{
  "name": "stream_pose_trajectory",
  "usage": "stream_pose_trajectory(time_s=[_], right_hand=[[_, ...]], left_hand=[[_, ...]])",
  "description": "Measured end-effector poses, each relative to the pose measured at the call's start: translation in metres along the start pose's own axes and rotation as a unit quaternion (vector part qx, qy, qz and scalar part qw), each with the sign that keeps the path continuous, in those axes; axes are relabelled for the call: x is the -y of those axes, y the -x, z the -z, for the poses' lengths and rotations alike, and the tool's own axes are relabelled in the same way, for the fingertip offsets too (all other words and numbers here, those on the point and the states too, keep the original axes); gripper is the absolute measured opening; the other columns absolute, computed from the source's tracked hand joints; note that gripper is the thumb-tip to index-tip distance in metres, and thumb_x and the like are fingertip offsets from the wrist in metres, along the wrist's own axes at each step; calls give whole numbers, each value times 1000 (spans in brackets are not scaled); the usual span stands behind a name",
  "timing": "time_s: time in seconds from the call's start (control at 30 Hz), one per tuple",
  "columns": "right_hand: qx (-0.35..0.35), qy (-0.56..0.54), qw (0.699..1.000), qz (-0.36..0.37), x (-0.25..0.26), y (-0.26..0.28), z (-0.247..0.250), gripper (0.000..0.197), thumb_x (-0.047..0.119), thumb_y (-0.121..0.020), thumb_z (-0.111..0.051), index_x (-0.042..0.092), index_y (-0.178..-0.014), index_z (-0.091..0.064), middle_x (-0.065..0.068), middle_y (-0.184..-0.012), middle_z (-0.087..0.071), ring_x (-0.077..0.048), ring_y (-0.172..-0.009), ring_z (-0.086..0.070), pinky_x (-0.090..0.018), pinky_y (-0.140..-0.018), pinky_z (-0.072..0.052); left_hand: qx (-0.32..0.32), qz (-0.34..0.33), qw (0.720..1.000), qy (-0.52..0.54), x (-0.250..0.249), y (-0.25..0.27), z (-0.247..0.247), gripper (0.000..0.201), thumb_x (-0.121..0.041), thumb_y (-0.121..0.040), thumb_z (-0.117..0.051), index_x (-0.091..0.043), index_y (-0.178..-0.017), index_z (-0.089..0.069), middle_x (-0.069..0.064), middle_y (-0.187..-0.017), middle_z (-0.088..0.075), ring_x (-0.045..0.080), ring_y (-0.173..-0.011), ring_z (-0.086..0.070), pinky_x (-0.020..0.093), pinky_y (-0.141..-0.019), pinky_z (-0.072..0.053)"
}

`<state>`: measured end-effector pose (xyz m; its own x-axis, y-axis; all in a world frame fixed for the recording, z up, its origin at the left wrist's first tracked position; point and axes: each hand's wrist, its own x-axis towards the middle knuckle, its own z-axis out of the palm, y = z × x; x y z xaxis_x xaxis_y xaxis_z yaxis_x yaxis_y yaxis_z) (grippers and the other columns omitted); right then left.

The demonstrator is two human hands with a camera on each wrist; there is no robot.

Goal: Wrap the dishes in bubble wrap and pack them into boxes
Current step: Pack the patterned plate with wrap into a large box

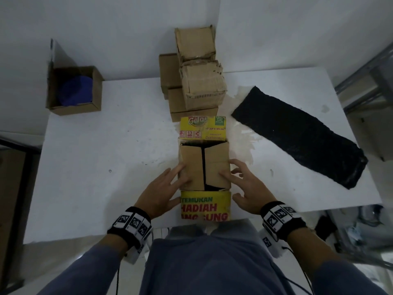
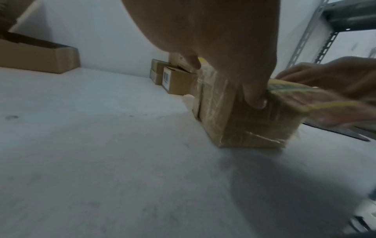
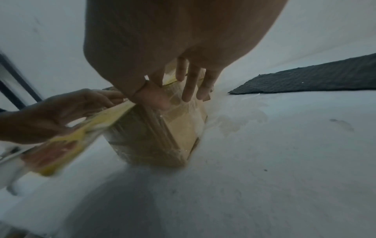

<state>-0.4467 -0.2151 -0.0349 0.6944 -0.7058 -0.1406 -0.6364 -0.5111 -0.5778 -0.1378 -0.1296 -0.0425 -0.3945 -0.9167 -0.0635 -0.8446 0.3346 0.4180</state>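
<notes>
A small cardboard box [image 1: 214,165] with yellow printed flaps stands on the white table near me. Its two brown inner flaps are folded down, with a dark gap between them. The yellow front flap [image 1: 204,207] and back flap [image 1: 202,128] hang open. My left hand [image 1: 168,186] lies with straight fingers on the left flap. My right hand [image 1: 244,184] is spread at the box's right edge, one finger pressing the right flap. In the right wrist view its fingers [image 3: 189,83] hang along the box [image 3: 162,133]. What is inside the box is hidden.
A black sheet of wrap [image 1: 297,137] lies flat on the right of the table [image 1: 106,156]. Stacked brown cartons [image 1: 202,81] stand behind the box. An open carton [image 1: 95,90] at the far left corner holds a blue dish [image 1: 76,90]. Metal shelving [image 1: 361,81] stands to the right.
</notes>
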Motion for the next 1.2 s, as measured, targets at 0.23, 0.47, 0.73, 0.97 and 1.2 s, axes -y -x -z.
stream_pose_trajectory(time_s=[0.23, 0.47, 0.73, 0.97, 1.2], right_hand=[[-53, -17, 998, 38, 32, -26, -17, 47, 37, -77, -69, 22, -121, -66, -5, -114, -45, -19, -99, -51, -36, -82, -51], [-180, -137, 974, -31, 49, -58, -15, 16, 19, -78, -72, 18, -93, -67, 6, -90, -56, -9, -70, -56, -31, -64, -52], [-330, -349, 845, -232, 28, -102, 19, 38, 4, -81, -73, 20, -112, -60, 3, -87, -61, -5, -74, -58, -23, -69, -49], [-159, -16, 981, 113, 30, -78, -16, 25, 16, -82, -69, 13, -107, -72, -3, -129, -59, -18, -117, -54, -27, -104, -40], [-163, 54, 981, 89, 25, -67, -25, 28, 29, -88, -62, 22, -114, -70, 5, -139, -56, -17, -131, -46, -48, -114, -26]], left_hand=[[-143, 43, 985, 80, 47, 7, 30, 29, -42, -94, -61, -19, -106, -73, 1, -135, -58, 18, -122, -57, 36, -96, -52], [-236, 261, 871, 344, 32, 2, 15, 22, -7, -89, -71, -18, -106, -63, 1, -112, -53, 4, -105, -57, 22, -85, -52], [-306, 303, 796, 425, 14, -11, 17, 34, 2, -90, -64, -31, -100, -61, 2, -109, -53, 10, -104, -55, 8, -82, -46], [-298, 311, 799, 419, 17, -19, 12, 17, -20, -94, -61, -21, -111, -62, -2, -109, -52, 16, -111, -52, 24, -97, -43], [-312, 331, 798, 395, 10, -46, 6, 19, -19, -98, -59, -18, -116, -54, 5, -118, -40, -5, -103, -46, 24, -96, -44]])
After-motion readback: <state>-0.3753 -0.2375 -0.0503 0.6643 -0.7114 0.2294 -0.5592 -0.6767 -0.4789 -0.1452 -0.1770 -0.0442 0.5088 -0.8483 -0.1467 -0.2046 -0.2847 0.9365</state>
